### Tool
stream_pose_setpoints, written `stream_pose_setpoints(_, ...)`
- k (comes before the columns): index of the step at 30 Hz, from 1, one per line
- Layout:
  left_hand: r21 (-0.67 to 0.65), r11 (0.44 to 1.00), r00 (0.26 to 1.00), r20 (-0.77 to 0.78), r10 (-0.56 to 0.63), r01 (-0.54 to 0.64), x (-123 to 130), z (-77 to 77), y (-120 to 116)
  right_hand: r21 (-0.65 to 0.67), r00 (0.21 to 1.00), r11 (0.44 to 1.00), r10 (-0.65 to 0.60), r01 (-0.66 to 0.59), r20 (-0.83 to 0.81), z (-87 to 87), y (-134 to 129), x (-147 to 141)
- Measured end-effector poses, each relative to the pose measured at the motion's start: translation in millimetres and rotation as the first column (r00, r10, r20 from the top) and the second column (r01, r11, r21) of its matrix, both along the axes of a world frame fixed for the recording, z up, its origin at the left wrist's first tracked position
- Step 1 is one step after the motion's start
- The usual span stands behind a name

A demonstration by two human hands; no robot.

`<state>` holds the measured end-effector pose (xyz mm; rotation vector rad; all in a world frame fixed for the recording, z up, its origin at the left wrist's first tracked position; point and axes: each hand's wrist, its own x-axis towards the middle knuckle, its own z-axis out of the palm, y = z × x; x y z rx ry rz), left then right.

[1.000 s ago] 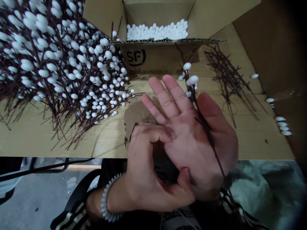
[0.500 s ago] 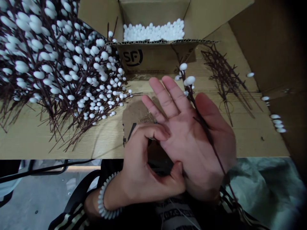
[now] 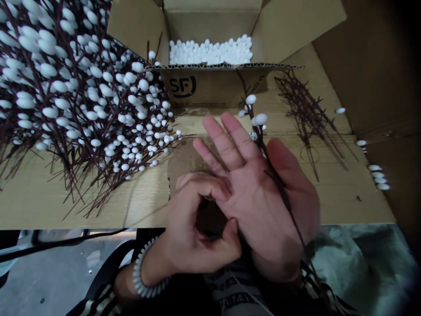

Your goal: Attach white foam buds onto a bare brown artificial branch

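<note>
A thin brown artificial berry branch (image 3: 279,186), with a few white oval berries (image 3: 261,119) near its top, lies across the palm of my right hand (image 3: 259,197). That hand is palm up with its fingers stretched out, and the stem sits in the crook beside the thumb. My left hand (image 3: 197,224), below a pale coiled band on the wrist, curves into a C at the palm's little-finger side. Its index fingertip touches the palm, while its thumb stands apart. Nothing shows between them.
Behind my hands stands an open cardboard box (image 3: 210,85) with white berries (image 3: 210,52) inside. Many finished white-berried branches (image 3: 82,105) pile up on the left. Bare brown stems (image 3: 309,109) lie right. Several loose berries (image 3: 378,174) rest near the cardboard wall at right.
My left thumb has drawn back from the right hand's edge, slightly left. The whole view has shifted a little; the branch stays in my right hand.
</note>
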<state>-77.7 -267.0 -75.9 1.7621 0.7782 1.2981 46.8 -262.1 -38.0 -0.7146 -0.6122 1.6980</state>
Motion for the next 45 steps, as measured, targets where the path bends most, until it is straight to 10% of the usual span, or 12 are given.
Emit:
stream_pose_setpoints(24,-0.040,0.998,0.997,0.062,0.053,-0.051,-22,-4.9,8,0.087,0.935,0.986,0.162,-0.141,-0.314,-20.1,-8,-4)
stream_pose_setpoints(45,-0.268,0.963,0.988,0.153,0.015,0.027,-18,-0.6,17,0.193,0.982,0.972,0.158,-0.135,-0.106,-22.1,-8,-1)
